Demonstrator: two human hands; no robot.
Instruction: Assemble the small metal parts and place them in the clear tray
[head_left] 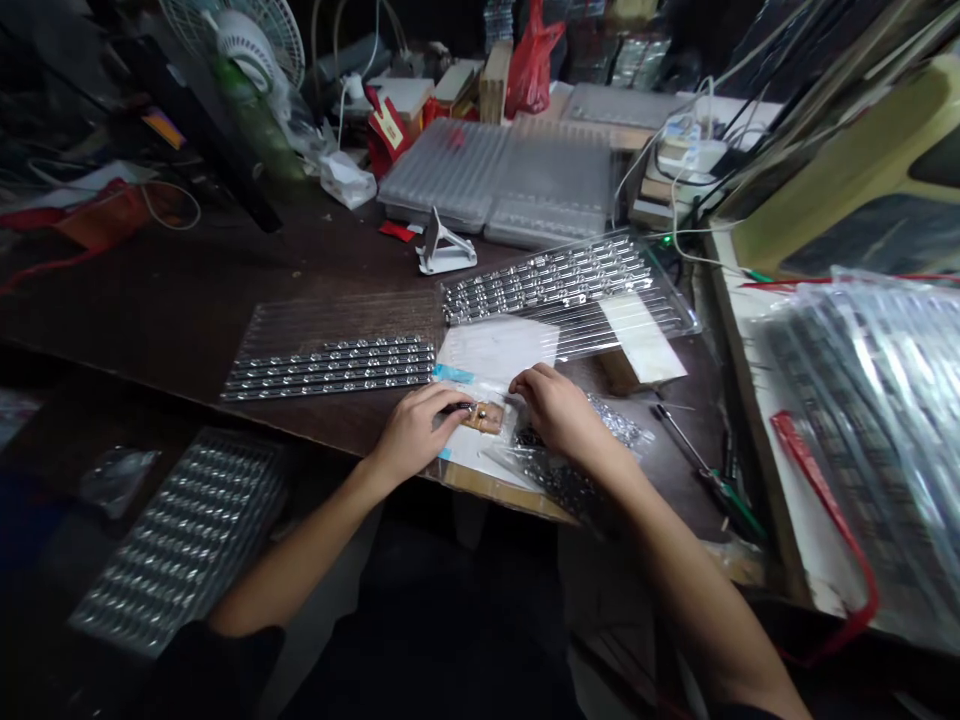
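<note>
My left hand [418, 428] pinches a small dark part [457, 407] at the left end of a small brown block [487, 417], which lies on white paper [499, 345] near the table's front edge. Just right of the block is my right hand [553, 405], its fingers curled together; whatever they hold is too small to make out. Beneath and beside that hand lie clear bags of small metallic parts [615, 425]. A clear tray [337, 315] with several dark strips is on the left, and a second tray [570, 280] with strips sits behind the hands.
A white stand [446, 250] and stacked clear trays [450, 170] are farther back. To the right lie a white-topped block [641, 335], a screwdriver [686, 435] and green-handled pliers [739, 505]. More filled trays [180, 530] stand low at the left; others [870, 380] are far right.
</note>
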